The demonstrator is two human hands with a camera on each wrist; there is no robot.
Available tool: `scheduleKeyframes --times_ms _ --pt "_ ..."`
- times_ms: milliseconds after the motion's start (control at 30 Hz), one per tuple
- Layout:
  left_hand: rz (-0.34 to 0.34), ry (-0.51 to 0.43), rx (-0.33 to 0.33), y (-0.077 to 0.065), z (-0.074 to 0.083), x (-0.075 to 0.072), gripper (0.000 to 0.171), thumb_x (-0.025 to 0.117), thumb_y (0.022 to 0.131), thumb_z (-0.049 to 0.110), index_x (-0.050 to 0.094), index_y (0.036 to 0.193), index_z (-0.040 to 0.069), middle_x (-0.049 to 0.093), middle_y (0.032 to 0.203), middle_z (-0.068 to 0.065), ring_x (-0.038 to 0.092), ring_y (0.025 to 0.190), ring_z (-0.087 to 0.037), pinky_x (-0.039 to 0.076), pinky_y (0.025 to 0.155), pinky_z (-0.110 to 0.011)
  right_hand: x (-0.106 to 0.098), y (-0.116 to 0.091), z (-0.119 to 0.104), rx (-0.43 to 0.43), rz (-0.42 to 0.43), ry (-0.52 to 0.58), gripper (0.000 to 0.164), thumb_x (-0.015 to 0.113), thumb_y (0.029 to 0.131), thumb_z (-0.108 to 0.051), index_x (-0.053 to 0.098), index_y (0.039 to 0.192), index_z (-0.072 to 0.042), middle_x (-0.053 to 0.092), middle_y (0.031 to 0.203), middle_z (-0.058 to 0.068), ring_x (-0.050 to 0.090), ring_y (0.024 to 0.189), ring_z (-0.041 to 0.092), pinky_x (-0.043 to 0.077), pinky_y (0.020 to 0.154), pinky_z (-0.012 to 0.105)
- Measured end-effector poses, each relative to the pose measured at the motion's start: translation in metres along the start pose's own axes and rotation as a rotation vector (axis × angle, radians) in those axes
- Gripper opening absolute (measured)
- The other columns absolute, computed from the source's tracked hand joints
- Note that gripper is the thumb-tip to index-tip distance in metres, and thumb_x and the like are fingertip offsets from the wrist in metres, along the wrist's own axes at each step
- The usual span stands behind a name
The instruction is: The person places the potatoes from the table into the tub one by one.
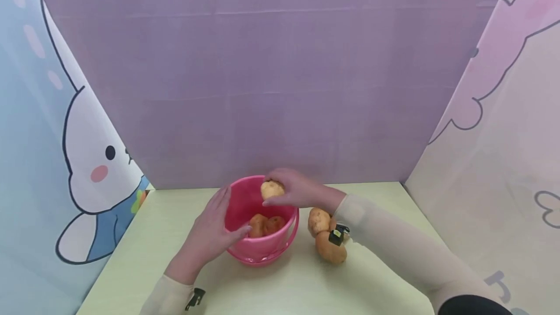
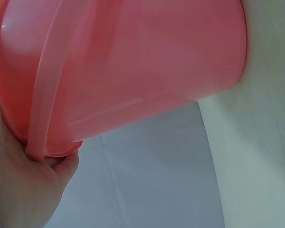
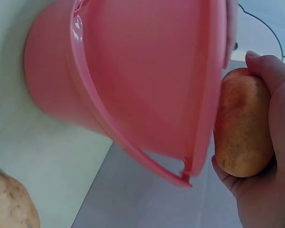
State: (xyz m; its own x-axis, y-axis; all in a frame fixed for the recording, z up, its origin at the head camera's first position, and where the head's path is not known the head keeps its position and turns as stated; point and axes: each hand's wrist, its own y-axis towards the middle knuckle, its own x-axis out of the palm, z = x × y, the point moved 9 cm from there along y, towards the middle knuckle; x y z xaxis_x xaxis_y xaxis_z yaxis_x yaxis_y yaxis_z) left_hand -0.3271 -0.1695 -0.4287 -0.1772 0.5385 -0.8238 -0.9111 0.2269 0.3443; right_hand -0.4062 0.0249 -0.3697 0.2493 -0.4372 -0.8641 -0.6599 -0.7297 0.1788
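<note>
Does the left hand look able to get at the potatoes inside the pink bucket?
Probably yes: the left hand touches the pink bucket, whose open top leaves the potatoes inside uncovered; the right hand is by the far side.

A purple backdrop [image 1: 280, 77] stands between cartoon-printed panels [image 1: 48, 154].

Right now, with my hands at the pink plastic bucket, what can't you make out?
Head view: floor of the bucket, hidden by its near wall and the brown potatoes inside.
Head view: count of tan potatoes beside it, partly covered by a small black device and cream sleeve.
Left wrist view: rest of the left hand, cut off by the left edge.
Right wrist view: part of the oval brown potato, covered by the right hand.
</note>
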Motion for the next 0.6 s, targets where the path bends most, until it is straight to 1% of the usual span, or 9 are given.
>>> scheduleKeyframes --times_ms 167,400,600 --pt "-0.002 -0.006 -0.006 0.000 0.001 -0.001 0.126 0.082 0.085 0.075 0.025 0.177 0.010 0.034 0.177 -0.011 0.035 0.160 -0.039 0.061 0.100 -0.065 0.014 0.009 -0.007 -0.014 -0.031 0.006 0.060 0.083 0.094 -0.059 0.070 0.140 -0.023 0.068 0.130 -0.011 0.060 0.119 0.010 0.061 0.091 0.030" --pt "-0.010 -0.007 -0.010 0.000 -0.001 -0.002 0.125 0.082 0.085 0.075 0.025 0.177 0.012 0.034 0.177 -0.010 0.035 0.159 -0.038 0.063 0.097 -0.063 0.025 0.021 -0.023 -0.056 -0.047 0.018 0.058 0.083 0.094 -0.061 0.069 0.139 -0.027 0.067 0.129 -0.014 0.059 0.118 0.009 0.060 0.089 0.028" --pt "0.001 0.010 0.014 -0.001 0.000 -0.003 0.121 0.078 0.089 0.074 0.026 0.176 0.007 0.034 0.177 -0.014 0.033 0.162 -0.041 0.058 0.104 -0.068 0.031 0.031 -0.028 -0.047 -0.053 0.036 0.062 0.085 0.092 -0.061 0.068 0.142 -0.028 0.066 0.132 -0.013 0.058 0.118 0.008 0.061 0.085 0.025"
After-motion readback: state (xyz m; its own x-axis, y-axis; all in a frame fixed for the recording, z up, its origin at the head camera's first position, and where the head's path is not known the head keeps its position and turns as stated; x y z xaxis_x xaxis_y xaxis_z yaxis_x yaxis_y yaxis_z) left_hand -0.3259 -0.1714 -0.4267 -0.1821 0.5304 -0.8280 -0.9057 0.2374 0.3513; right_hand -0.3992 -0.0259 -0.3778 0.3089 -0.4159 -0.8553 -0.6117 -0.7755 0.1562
